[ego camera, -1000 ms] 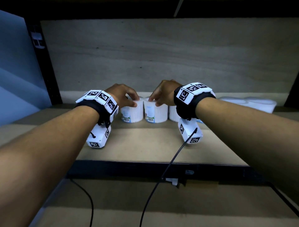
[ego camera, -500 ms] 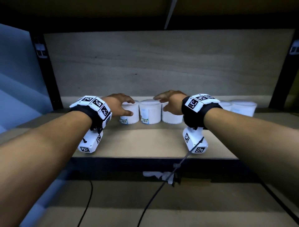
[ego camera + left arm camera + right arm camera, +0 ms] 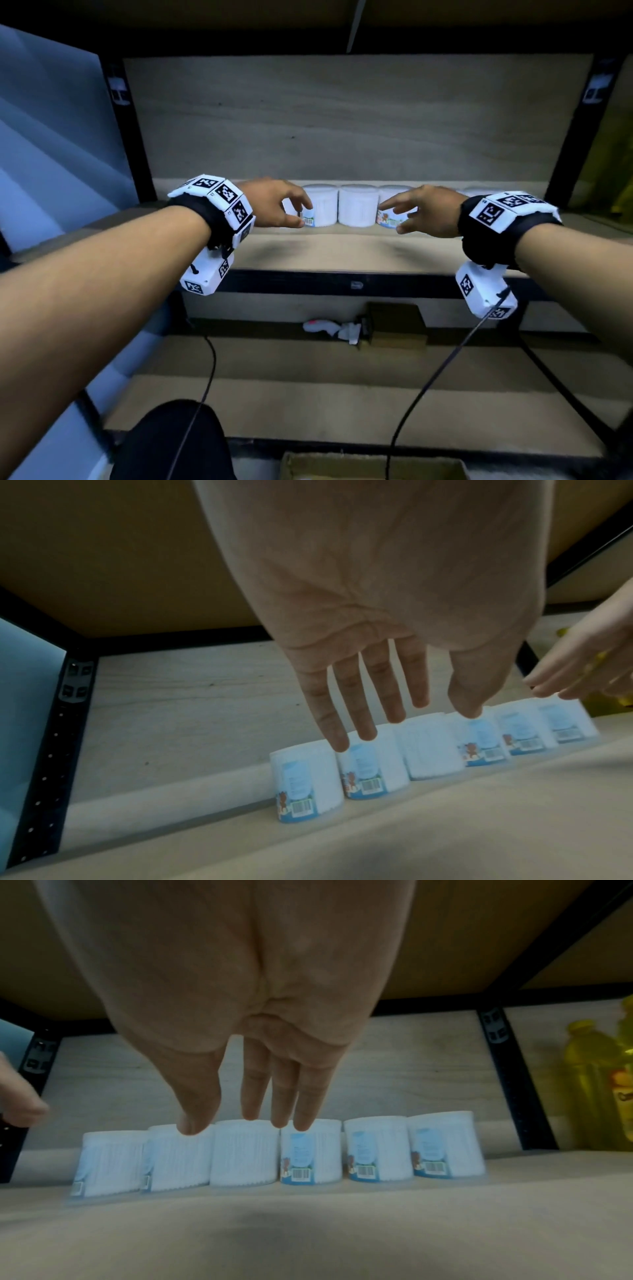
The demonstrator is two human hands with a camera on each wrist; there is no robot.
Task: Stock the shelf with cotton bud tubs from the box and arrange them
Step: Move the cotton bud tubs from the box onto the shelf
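Several white cotton bud tubs stand upright in a row along the back of the wooden shelf; some show blue labels with barcodes. My left hand hovers in front of the row's left part, fingers relaxed and holding nothing. The left wrist view shows its fingers straight and spread, clear of the tubs. My right hand hovers before the right part, also open and empty, its fingers pointing at the row without touching it.
An open cardboard box sits at the bottom edge, below me. A small brown box and white scraps lie on the lower shelf. Yellow bottles stand in the bay to the right. Black uprights frame the shelf.
Both hands have let go of the tubs and drawn back and apart from the row. My head has moved back, so more of the lower shelf and the box shows.
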